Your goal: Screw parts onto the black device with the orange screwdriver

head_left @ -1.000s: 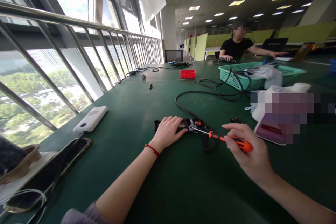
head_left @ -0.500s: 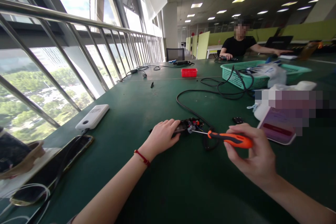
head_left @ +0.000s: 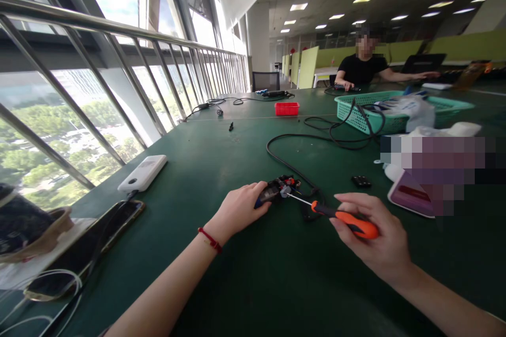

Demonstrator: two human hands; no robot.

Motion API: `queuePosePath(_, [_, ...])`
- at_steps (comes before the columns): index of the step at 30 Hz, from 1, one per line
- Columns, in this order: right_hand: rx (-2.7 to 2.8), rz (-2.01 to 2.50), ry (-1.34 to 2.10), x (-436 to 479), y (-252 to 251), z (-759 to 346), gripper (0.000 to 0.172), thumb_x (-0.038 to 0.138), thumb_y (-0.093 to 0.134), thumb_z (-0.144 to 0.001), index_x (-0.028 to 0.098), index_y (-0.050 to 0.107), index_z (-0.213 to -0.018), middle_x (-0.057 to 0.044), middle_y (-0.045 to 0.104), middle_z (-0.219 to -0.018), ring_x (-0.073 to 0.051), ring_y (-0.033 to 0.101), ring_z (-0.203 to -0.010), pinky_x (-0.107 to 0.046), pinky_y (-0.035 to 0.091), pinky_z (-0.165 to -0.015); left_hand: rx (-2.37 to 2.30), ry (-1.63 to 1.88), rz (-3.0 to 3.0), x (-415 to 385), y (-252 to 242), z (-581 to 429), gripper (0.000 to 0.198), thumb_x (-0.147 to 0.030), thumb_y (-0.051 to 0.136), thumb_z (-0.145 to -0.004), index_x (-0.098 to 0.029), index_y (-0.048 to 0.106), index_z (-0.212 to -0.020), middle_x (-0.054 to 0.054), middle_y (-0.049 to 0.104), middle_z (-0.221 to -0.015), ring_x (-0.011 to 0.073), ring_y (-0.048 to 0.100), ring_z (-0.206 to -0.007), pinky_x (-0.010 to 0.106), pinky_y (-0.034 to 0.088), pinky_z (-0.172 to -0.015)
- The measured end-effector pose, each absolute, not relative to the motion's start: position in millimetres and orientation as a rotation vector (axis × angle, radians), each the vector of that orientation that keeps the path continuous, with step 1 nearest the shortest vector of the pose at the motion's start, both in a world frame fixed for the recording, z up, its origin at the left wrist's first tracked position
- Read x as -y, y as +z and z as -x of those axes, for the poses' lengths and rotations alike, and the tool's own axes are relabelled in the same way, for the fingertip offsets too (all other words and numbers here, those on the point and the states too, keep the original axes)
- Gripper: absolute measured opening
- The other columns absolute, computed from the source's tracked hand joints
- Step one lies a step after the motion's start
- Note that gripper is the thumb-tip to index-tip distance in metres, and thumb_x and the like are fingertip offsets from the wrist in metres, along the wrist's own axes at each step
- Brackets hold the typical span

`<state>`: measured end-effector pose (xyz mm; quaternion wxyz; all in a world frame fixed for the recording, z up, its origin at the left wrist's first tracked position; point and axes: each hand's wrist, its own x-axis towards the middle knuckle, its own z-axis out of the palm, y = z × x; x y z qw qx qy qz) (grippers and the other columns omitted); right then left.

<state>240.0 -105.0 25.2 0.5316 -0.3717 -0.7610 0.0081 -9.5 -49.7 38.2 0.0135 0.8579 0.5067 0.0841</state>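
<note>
My left hand (head_left: 242, 209) is closed around a dark corded device (head_left: 272, 191) lying on the green table. Its right end is opened up, with red and black parts and a small grey piece showing; what kind of device it is, I cannot tell. An orange and black screwdriver (head_left: 350, 221) is gripped in the fingers of my right hand (head_left: 373, 237). The screwdriver's thin shaft points left, and its tip meets the device near the grey piece. A black cable runs away from the device's right side. My left palm hides the device's left end.
A small black part (head_left: 361, 181) lies beyond my right hand, near a phone (head_left: 411, 195). Farther back stand a red tray (head_left: 286, 109) and a teal basket (head_left: 358, 119) with bags. A white power bank (head_left: 143, 174) and another phone (head_left: 85, 253) lie left. A person sits across the table.
The device has turned slightly, its open end shifting left and up. My right hand and the screwdriver have moved a little lower, and the shaft now slants more steeply. The whole view has shifted slightly.
</note>
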Motion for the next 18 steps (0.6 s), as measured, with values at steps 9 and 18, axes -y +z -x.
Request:
queuePosePath(9, [2.207,0.933,0.225,106.5,27.6,-237.6,0.033,0.023,0.058,-0.078,0.025,0.053,-0.111,-0.001,0.061,-0.082,-0.015,0.060,-0.075,-0.026,0.051,-0.065,-1.667,0.252,-2.522,51.5,42.3,11.8,0.048,-0.042,0.044,-0.086,-0.020,0.043,-0.130,0.007,0.057,-0.125,0.0242,0.058,-0.107,0.036,0.047,-0.089])
queuePosePath(18, [2.490,1.001,0.263,97.9,14.9,-239.0,0.031,0.023,0.056,-0.081,0.028,0.058,-0.111,-0.003,0.063,-0.103,-0.020,0.058,-0.096,-0.039,0.050,-0.083,-1.878,0.250,-1.983,35.1,45.7,44.5,0.057,-0.060,0.044,-0.078,-0.015,0.060,-0.109,0.010,0.066,-0.103,0.0268,0.063,-0.089,0.032,0.048,-0.072])
